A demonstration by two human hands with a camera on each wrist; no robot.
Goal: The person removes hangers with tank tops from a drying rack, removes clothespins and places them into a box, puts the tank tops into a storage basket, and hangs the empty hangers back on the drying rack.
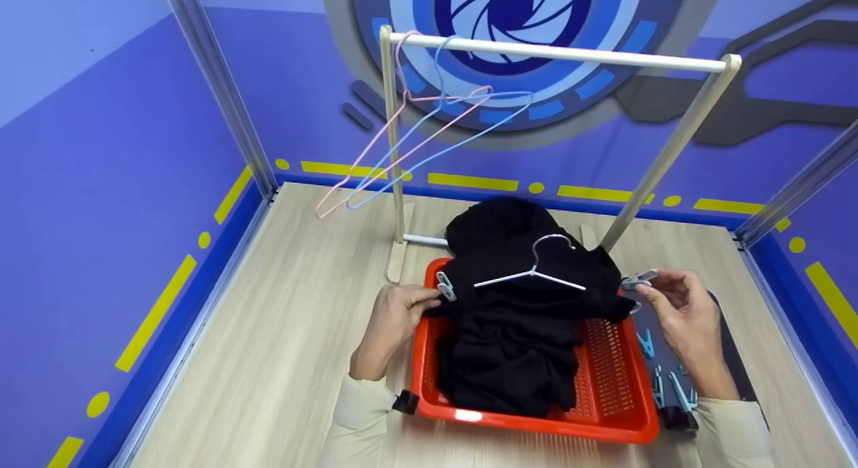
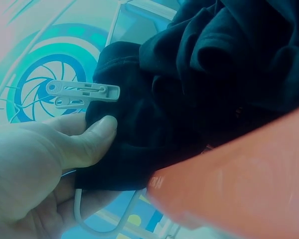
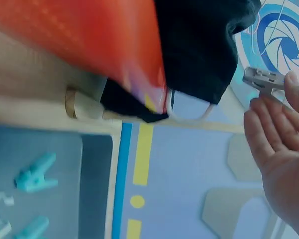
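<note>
Black clothing (image 1: 509, 361) lies bunched in a red basket (image 1: 536, 424) and over its far rim. A white hanger (image 1: 562, 280) is partly covered by the cloth, its metal hook showing on top. My left hand (image 1: 392, 320) pinches the garment's left edge, thumb on the near face in the left wrist view. Just above that thumb, a grey clothespin (image 2: 89, 93) is clipped to the cloth. On the right, my right hand (image 1: 687, 320) pinches another grey clothespin (image 3: 264, 78) by its handles, beside the garment's right edge. The right wrist view shows that clothespin apart from the cloth.
Behind the basket stands a wooden rack (image 1: 570, 50) with a pink hanger (image 1: 365, 153) and a blue hanger (image 1: 429, 156) at its left end. A dark tray (image 3: 97, 184) with several teal clothespins (image 1: 645, 344) lies right of the basket. Blue walls enclose the table.
</note>
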